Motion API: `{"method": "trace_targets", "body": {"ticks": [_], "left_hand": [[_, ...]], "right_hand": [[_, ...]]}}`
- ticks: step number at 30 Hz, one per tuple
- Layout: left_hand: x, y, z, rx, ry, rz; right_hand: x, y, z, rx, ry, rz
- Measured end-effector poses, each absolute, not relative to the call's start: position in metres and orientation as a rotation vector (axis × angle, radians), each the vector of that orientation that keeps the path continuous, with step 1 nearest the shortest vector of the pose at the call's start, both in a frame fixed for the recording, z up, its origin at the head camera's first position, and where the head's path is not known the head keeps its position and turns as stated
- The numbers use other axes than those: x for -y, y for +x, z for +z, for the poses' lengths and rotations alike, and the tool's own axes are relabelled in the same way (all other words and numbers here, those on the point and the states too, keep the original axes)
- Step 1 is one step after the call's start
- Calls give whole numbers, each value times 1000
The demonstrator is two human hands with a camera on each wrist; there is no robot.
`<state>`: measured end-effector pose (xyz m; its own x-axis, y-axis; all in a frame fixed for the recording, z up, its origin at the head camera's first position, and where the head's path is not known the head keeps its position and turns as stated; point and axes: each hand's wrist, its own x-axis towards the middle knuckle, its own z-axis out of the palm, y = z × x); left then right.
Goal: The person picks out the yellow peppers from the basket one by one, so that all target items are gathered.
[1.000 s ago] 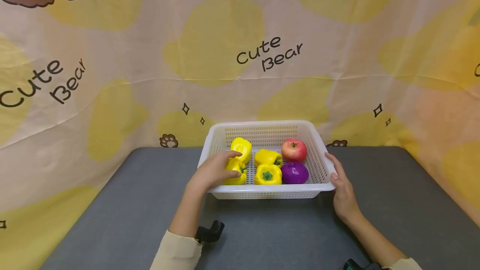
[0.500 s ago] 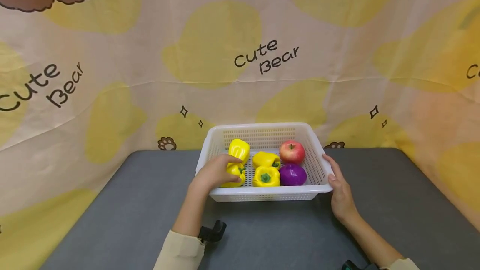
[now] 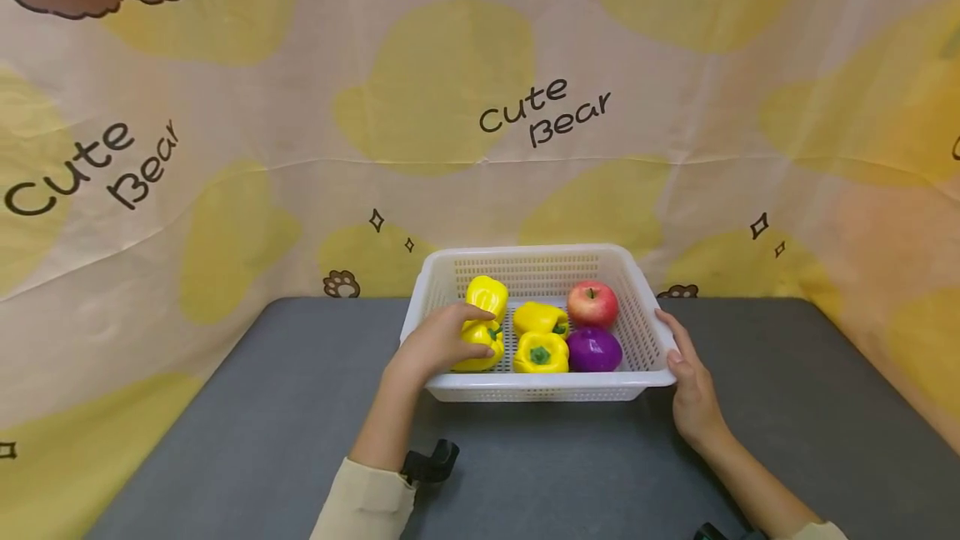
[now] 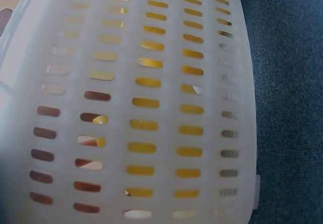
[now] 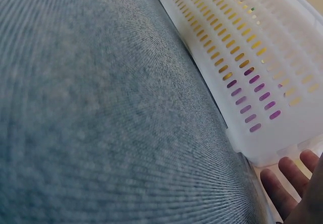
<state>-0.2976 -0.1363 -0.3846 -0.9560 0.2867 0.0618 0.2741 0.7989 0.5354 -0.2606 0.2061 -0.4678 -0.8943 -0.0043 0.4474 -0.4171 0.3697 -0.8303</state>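
Observation:
A white perforated plastic basket (image 3: 536,380) stands on the grey table with fruit and vegetables inside. My left hand (image 3: 438,344) reaches over its left end and grips the front-left yellow bell pepper (image 3: 480,347), thumb and index finger curled around it. Right behind that is another yellow bell pepper (image 3: 487,297). In the left wrist view, the basket's slotted wall (image 4: 166,113) hides most of the grip. My right hand (image 3: 693,390) touches the outside of the basket's right end near the front corner; its fingers (image 5: 292,176) look straight in the right wrist view.
Also in the basket are a yellow bell pepper lying on its side (image 3: 536,318), one with its green stem facing front (image 3: 541,354), a red apple (image 3: 592,303) and a shiny purple round item (image 3: 595,349). Behind the table hangs a printed cloth (image 3: 420,90).
The head view shifts slightly. The left hand stays at the front-left bell pepper, a little more of which shows now. The right hand keeps its place at the basket's end.

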Motion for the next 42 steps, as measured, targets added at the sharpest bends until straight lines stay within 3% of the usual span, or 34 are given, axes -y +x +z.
{"method": "trace_targets", "body": {"ticks": [18,42], "left_hand": [[139,-287,-364,-2935,630,1033],[177,-273,-334,-2995,537,1275]], "right_hand": [[-206,-261,-467,2258,397,1589],[-208,-262,-469,2263,377,1535]]}}
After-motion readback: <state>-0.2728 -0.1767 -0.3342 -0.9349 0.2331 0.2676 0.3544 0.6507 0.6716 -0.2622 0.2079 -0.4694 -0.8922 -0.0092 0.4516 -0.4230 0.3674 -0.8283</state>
